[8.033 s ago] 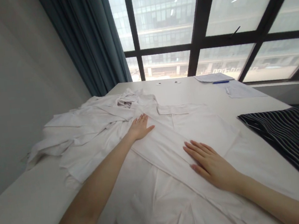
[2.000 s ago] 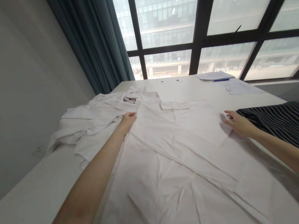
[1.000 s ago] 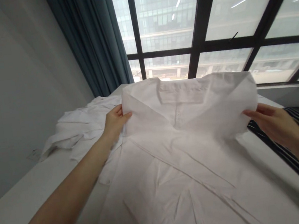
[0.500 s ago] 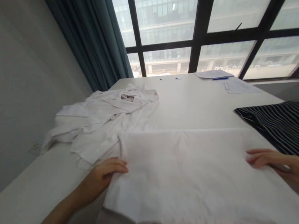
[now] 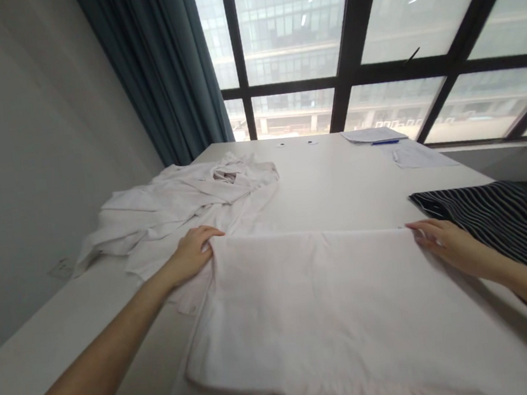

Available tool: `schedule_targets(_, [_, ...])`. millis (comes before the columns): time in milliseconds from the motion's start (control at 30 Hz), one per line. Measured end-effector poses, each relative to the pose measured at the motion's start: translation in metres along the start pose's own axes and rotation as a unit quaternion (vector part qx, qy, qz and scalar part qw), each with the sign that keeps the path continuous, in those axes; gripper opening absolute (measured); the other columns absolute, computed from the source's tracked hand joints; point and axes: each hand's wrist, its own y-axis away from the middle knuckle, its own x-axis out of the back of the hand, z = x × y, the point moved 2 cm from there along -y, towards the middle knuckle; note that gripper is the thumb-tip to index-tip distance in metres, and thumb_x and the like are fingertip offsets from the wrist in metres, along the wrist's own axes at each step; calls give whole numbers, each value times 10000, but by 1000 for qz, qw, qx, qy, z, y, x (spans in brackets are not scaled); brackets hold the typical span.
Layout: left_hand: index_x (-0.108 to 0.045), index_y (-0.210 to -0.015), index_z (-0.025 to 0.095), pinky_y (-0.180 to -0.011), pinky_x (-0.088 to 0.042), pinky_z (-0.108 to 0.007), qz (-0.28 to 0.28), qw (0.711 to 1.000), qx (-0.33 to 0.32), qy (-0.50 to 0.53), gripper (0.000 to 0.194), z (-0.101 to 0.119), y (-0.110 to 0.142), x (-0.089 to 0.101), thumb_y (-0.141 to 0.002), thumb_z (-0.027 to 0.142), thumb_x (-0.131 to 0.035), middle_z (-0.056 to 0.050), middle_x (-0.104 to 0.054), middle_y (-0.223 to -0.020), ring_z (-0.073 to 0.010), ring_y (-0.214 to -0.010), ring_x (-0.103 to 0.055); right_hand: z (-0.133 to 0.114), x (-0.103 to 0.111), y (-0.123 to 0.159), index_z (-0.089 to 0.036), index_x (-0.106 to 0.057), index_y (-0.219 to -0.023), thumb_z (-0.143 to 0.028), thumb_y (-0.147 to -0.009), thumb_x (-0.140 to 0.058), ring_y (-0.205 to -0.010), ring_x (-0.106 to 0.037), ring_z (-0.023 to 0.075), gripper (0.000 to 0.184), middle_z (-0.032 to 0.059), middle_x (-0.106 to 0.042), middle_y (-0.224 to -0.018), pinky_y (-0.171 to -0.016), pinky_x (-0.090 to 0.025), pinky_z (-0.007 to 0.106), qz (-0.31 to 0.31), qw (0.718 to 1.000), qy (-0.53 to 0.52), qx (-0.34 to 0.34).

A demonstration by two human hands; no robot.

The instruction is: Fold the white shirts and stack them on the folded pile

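Observation:
A white cloth [image 5: 324, 299], folded to a straight far edge, lies across the near part of the white table [image 5: 339, 188]. Its lower end drops toward the bottom of the view, where the folds blur. My left hand [image 5: 196, 250] is closed at the far left corner, fingertips over the edge. At the far right corner, my right hand [image 5: 445, 244] pinches the cloth between thumb and fingers. Part of each thumb is hidden.
Crumpled white garments [image 5: 163, 203] are heaped at the left, close to my left hand. Black striped fabric [image 5: 500, 213] lies on the right. Papers [image 5: 374, 135] and a blue pen [image 5: 385, 142] rest at the far right, below the window. A dark curtain [image 5: 161, 69] hangs behind.
Both hands have moved away from me along the cloth's sides, up to its far corners. The near left part of the cloth lies somewhat flatter.

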Motion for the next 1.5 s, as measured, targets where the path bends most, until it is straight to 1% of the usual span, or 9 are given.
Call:
schedule_targets(267, [-724, -777, 205, -801, -480, -299, 16, 994, 96, 51, 265, -4, -22, 12, -663, 305, -507, -41, -745, -849, -250, -850, -662, 22, 15, -26, -235, -676, -842, -468, -782, -539, -796, -671, 273, 277, 91, -734, -860, -739, -515, 368, -82, 992, -85, -44])
schedule_targets(567, [-767, -966, 173, -793, -466, -280, 120, 982, 141, -33, 334, -17, -108, 18, -723, 234, -547, -90, -752, -962, -248, -938, -665, 1, 19, -105, -180, -693, -963, -349, -892, -486, -964, -617, 286, 276, 119, -704, -1043, -797, -421, 392, 24, 993, 91, -69])
schedule_targets(733, [-760, -988, 205, -775, -490, -347, 112, 969, 206, -79, 343, -23, -119, 3, -724, 192, -541, -98, -744, -992, -299, -947, -664, -11, -3, -122, -163, -686, -1008, -317, -932, -429, -1002, -602, 293, 309, 138, -676, -1086, -826, -395, 419, 43, 987, 133, -81])
schedule_targets(833, [-739, -1052, 206, -821, -497, -375, 97, 973, 191, -88, 359, -23, -113, -5, -763, 205, -527, -107, -729, -1034, -301, -970, -654, -15, -14, -117, -162, -649, -1088, -288, -929, -422, -1006, -610, 284, 304, 138, -662, -1110, -828, -413, 414, 30, 988, 131, -76])
schedule_targets(967, [-587, -1305, 159, -1021, -417, -353, 108, 984, 112, -90, 512, -15, -97, -12, -811, 149, -454, -111, -602, -1284, -249, -1199, -531, -20, -16, -96, -170, -514, -1300, -303, -912, -426, -1111, -580, 310, 420, 156, -595, -1260, -865, -441, 447, 31, 990, 123, -59])
schedule_targets(1133, [-617, -1216, 101, -1089, -371, -428, 86, 993, -27, -70, 419, 2, -51, -24, -864, 231, -430, -151, -557, -1265, -265, -1200, -507, -25, -2, -50, -145, -510, -1306, -444, -915, -393, -1087, -597, 342, 506, 185, -607, -1242, -864, -465, 469, 10, 996, 87, 26])
schedule_targets(1233, [-614, -1208, 108, -1095, -373, -449, 63, 997, -10, -49, 420, 10, -14, -33, -851, 265, -456, -152, -540, -1273, -273, -1214, -508, -25, 7, -19, -119, -537, -1269, -523, -896, -401, -794, -661, 294, 567, 161, -692, -944, -686, -493, 392, -20, 999, 38, -34])
schedule_targets(1333, [-611, -1224, 139, -1119, -350, -438, 45, 999, 22, -1, 436, 19, 20, -35, -845, 300, -468, -141, -483, -1356, -264, -1278, -474, -33, 13, 8, -123, -534, -1274, -605, -863, -421, -546, -593, 226, 643, 71, -654, -674, -536, -451, 329, -79, 991, -64, -91])
schedule_targets(1500, [-639, -1207, 181, -1130, -323, -451, 73, 984, 103, 122, 473, 30, 47, -24, -777, 350, -536, -117, -454, -1433, -281, -1338, -424, -55, 14, 34, -192, -517, -1331, -662, -796, -521, -649, -605, 214, 712, 45, -656, -734, -601, -482, 312, -129, 962, -212, -109])
